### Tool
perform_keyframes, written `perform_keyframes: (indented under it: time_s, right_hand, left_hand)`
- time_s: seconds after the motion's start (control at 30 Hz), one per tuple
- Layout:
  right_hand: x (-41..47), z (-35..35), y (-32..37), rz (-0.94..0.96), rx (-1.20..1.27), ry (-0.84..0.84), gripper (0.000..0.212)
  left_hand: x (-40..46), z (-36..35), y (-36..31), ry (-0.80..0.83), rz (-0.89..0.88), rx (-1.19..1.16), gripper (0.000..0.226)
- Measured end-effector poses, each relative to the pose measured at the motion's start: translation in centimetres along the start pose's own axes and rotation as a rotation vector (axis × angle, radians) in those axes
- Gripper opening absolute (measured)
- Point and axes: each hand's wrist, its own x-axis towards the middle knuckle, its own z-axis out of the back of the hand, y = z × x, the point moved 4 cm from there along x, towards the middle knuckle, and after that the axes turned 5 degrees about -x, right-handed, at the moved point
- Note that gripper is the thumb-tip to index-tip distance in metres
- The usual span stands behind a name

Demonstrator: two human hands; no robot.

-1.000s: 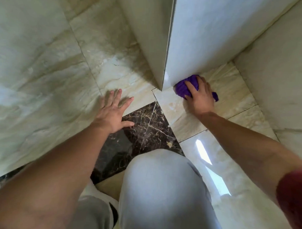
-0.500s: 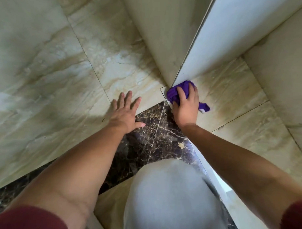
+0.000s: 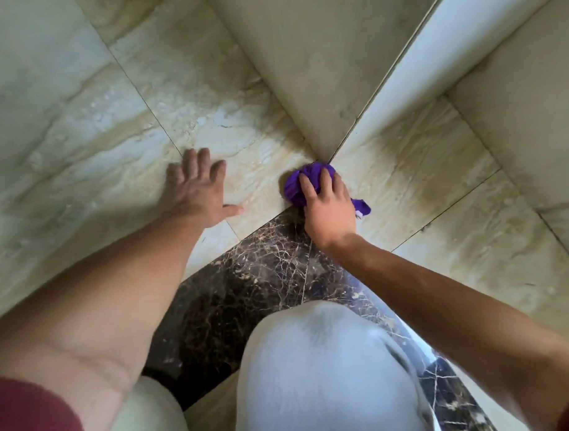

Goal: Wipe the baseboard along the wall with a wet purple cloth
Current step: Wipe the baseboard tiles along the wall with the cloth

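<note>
My right hand (image 3: pixel 329 210) presses a bunched purple cloth (image 3: pixel 295 186) against the foot of the wall's outer corner (image 3: pixel 326 155), where two wall faces meet the floor. A tail of the cloth sticks out to the right of my hand. The baseboard strip (image 3: pixel 292 95) along the left wall face is beige, like the floor tiles. My left hand (image 3: pixel 196 189) lies flat on the beige marble floor, fingers spread, left of the cloth and holding nothing.
The white wall face (image 3: pixel 432 55) runs up to the right from the corner. A dark brown marble tile strip (image 3: pixel 256 290) crosses the floor under my arms. My bent knee in light grey trousers (image 3: pixel 320 368) fills the lower middle.
My right hand slid the cloth leftward along the right wall face to the corner. My left hand stayed flat on the floor. The view shifted right relative to the wall.
</note>
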Motion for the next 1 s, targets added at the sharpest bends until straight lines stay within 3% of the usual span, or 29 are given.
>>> perform_keyframes:
  time_s: [0.13,0.37,0.77,1.0]
  right_hand:
    - [1.4,0.5,1.3,0.124,-0.060,-0.024,0.058]
    - [7.9,1.6,4.7,-0.074,-0.077,0.021,0.045]
    - [17.7,3.9,8.9,-0.058,-0.160,-0.022,0.041]
    - [26.0,5.6,12.3,-0.076,-0.213,0.006,0.038]
  left_hand:
    - [0.5,0.5,1.8,0.031,-0.025,0.005,0.114]
    - [2.8,2.5,3.9,0.038,-0.033,-0.054,0.120]
    - [8.2,5.2,9.7,-0.021,0.008,-0.134,0.128]
    - [11.9,6.0,13.6,0.048,0.050,-0.165,0.139]
